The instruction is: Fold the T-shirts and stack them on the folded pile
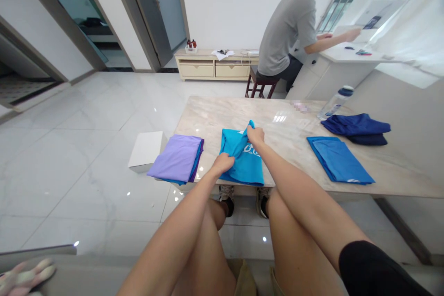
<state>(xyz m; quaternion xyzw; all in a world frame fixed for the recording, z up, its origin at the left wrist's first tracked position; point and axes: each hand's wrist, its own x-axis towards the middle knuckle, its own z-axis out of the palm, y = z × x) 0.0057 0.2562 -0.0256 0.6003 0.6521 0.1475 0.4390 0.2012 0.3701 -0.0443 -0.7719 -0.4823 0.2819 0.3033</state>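
A bright blue T-shirt [248,173] with white lettering lies partly folded on the marble-look table [208,111], right in front of me. My left hand [224,163] is closed on its fabric at the left side, near the front. Farther back, my right hand [255,134] pinches another part of the cloth and lifts it slightly, so a raised fold runs between both hands. To the left sits a stack of folded garments [176,157], light purple on top with blue and dark purple edges below. A folded blue garment [340,159] lies to the right.
Dark blue clothing [357,127] and a clear water bottle [336,101] are at the table's right end. A white box [147,150] stands beside the left end. Beyond the table, a person [286,32] sits on a stool [262,84] near a low cabinet [196,70].
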